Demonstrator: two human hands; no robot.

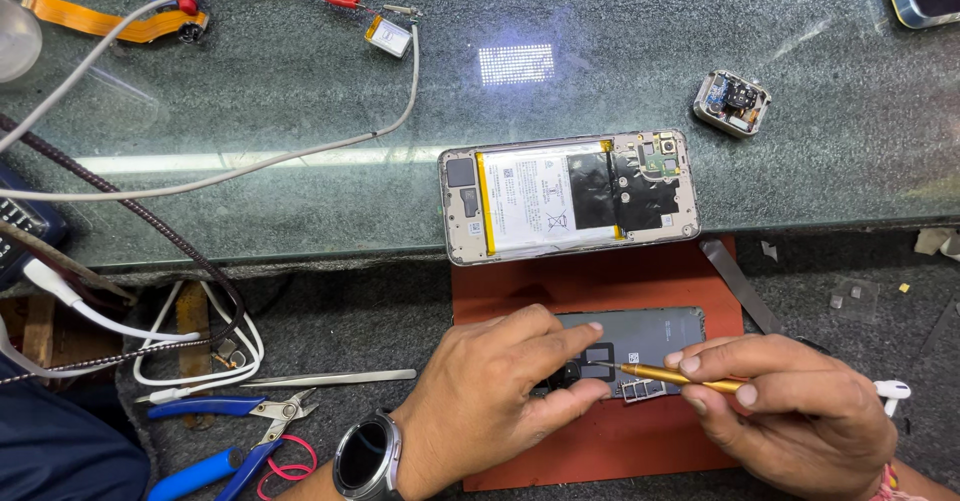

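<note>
My left hand (pixel 500 386), with a dark round watch at the wrist, pinches the left end of a grey phone back cover (pixel 645 333) that lies on a red mat (pixel 600 281). In my right hand (pixel 790 411) is a thin gold screwdriver (pixel 675 374), gripped like a pen, its tip touching the cover beside my left fingers. Above the mat, an opened phone (pixel 568 197) lies on the glass counter, its white battery and black shielding exposed.
A small square device (pixel 732 102) with exposed parts sits at the right of the counter. Metal tweezers (pixel 330 377), blue-handled pliers (pixel 225 408) and white cables (pixel 150 336) lie at lower left. A grey wire (pixel 300 151) with a small battery (pixel 390 36) crosses the glass. A flat metal pry tool (pixel 740 281) rests right of the mat.
</note>
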